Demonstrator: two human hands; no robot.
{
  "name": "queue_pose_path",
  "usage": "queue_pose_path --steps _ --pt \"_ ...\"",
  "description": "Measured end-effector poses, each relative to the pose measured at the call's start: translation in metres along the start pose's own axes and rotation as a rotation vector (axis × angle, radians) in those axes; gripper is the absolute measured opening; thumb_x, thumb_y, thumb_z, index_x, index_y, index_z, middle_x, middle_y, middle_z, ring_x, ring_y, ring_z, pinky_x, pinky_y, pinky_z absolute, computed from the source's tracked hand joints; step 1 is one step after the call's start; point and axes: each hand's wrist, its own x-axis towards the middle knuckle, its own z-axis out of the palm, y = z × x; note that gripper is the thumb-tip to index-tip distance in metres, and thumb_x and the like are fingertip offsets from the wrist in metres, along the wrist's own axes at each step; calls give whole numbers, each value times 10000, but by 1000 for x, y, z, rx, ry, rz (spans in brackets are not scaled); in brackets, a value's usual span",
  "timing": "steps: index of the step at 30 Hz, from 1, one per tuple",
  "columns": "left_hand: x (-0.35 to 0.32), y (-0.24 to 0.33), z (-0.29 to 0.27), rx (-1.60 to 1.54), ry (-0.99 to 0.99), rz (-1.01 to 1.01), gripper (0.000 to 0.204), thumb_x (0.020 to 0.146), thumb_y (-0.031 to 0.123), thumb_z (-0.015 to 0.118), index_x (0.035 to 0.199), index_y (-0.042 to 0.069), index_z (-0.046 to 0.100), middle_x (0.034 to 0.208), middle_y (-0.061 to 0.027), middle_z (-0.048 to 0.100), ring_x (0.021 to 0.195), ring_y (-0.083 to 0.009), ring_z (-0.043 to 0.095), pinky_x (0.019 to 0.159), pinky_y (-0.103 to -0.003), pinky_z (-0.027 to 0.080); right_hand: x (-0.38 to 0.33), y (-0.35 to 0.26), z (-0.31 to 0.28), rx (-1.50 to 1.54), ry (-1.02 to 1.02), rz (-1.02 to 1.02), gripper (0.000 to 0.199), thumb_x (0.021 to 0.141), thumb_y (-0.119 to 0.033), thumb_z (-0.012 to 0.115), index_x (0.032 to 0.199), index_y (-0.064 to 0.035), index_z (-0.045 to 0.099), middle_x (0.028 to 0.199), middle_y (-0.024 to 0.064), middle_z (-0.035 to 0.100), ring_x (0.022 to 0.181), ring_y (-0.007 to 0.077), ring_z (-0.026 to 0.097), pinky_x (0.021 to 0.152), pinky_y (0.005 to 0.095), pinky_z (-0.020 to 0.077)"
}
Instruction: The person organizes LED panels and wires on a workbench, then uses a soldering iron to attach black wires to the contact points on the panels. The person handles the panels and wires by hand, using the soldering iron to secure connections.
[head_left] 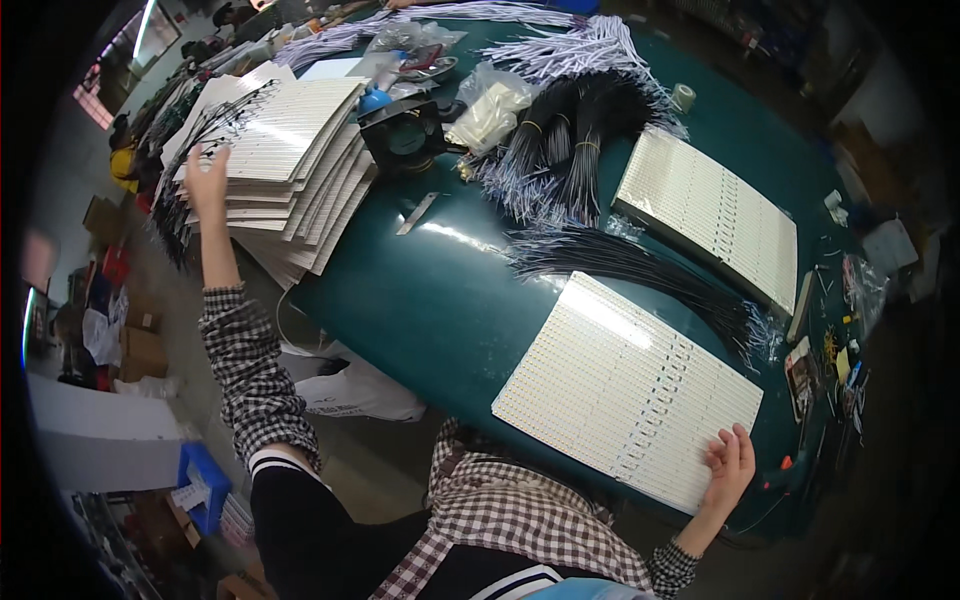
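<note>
My left hand (pixel 208 182) reaches out to the left side of a tall stack of white panels (pixel 290 130), by the thin black wires (pixel 225 115) lying along its edge. Its fingers are apart, and I see nothing held in them. Nearer to me lies a white circuit board panel (pixel 610 370) with rows of tiny yellowish dots and a band of small dark parts. Over its right edge rests my right hand (pixel 728 470), palm turned inward and fingers loosely bent, holding nothing visible.
A second stack of dotted panels (pixel 710 205) lies farther right on the green table (pixel 430 310). Between the panels runs a bundle of black wires (pixel 640 270). Farther back are more wire bundles (pixel 590 120), a small black fan-like device (pixel 405 135) and a metal strip (pixel 417 213).
</note>
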Motion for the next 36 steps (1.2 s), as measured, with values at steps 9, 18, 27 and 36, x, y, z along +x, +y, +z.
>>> queue_pose_path --steps 9,18,27,36 --pt "-127 181 -35 -361 -103 274 360 883 122 636 1210 -17 579 1189 -139 614 1132 -214 557 972 -341 405 -15 -7 -10 -184 79 -68 294 903 -125 611 1148 36 585 947 131 671 711 143 641 634 240 530" --pt "-351 300 -57 -578 -1207 503 516 810 101 678 1295 40 513 1376 -187 453 1303 -329 411 1056 -395 339 0 9 -11 -605 298 -537 315 888 -91 611 1179 28 575 1138 148 625 1019 236 602 881 328 474" --pt "-406 288 -45 -296 -1121 551 573 788 169 710 1301 28 498 1349 -209 459 1185 -352 464 988 -421 369 -11 12 -5 -1025 323 -411 420 818 -135 684 1211 -27 580 1253 141 566 1134 313 516 975 394 392" --pt "-408 294 -58 -312 -1261 571 854 653 384 814 1354 63 446 1431 -287 309 1255 -440 361 984 -489 339 -18 15 -14 -1018 319 -387 433 786 -110 707 1195 -22 593 1226 139 589 1111 294 527 956 384 401"
